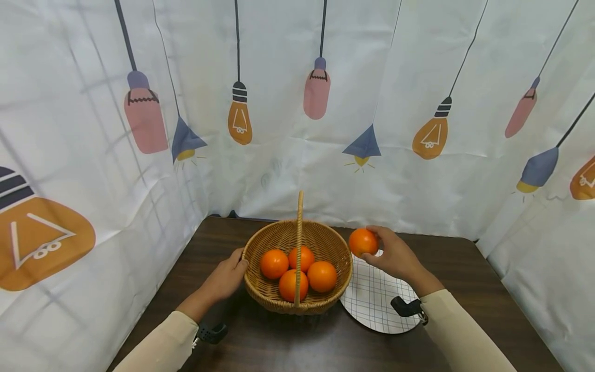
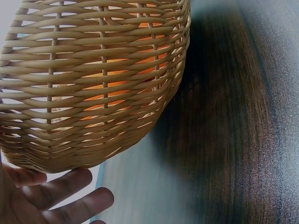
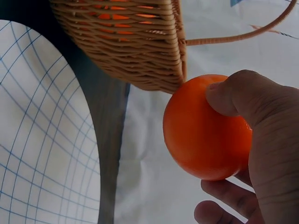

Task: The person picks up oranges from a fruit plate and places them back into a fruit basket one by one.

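Note:
A wicker basket (image 1: 265, 302) with a tall arched handle (image 1: 299, 222) stands on the table with several oranges (image 1: 322, 276) inside. At its left rim rests my left hand (image 1: 226, 274); in the left wrist view its fingers (image 2: 84, 205) extend loosely beside the woven wall (image 2: 84, 84), and the thumb is out of that view. My right hand (image 1: 392, 253) holds another orange (image 1: 362, 242) just right of the basket rim, above the plate. The right wrist view has the thumb pressed on top of this smooth orange (image 3: 205, 135), with fingers beneath it.
A round white plate (image 1: 381, 305) with a blue grid pattern lies right of the basket, partly under the right forearm. The dark wooden table (image 1: 279, 346) is bordered by a white curtain (image 1: 288, 170) printed with hanging lamps at the back and sides.

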A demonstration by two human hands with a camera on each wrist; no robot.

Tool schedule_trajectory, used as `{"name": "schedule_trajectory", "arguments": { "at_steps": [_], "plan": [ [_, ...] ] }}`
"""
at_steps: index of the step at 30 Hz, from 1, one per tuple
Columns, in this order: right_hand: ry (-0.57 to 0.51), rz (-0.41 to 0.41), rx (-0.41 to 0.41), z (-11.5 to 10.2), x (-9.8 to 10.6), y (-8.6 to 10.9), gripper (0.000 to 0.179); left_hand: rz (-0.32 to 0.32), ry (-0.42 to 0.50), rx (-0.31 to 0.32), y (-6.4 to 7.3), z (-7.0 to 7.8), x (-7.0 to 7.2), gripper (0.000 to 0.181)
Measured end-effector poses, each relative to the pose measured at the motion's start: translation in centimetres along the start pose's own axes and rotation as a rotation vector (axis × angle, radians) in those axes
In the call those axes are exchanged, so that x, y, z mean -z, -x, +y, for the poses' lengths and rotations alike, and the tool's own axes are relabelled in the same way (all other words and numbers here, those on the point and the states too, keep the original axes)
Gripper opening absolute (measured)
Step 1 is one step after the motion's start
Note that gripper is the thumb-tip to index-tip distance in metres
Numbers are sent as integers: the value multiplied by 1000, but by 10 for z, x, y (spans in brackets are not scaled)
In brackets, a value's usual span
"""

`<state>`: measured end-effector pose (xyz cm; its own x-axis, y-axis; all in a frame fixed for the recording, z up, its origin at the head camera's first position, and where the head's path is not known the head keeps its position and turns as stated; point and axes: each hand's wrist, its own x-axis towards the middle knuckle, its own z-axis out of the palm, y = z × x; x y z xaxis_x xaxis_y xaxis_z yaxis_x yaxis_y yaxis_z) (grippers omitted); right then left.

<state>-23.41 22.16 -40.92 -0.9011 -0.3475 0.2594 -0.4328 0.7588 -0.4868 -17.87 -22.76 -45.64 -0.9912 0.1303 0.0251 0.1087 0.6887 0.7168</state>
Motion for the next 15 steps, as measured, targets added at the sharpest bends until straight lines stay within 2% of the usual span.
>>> {"name": "schedule_trajectory", "arguments": {
  "at_steps": [8,15],
  "plan": [
    [14,25,25,-12,1,-4,79,2,3,7,0,0,-1,53],
    [-33,24,78,-24,-2,-9,73,10,-2,-1,-1,0,-1,54]
  ]
}}
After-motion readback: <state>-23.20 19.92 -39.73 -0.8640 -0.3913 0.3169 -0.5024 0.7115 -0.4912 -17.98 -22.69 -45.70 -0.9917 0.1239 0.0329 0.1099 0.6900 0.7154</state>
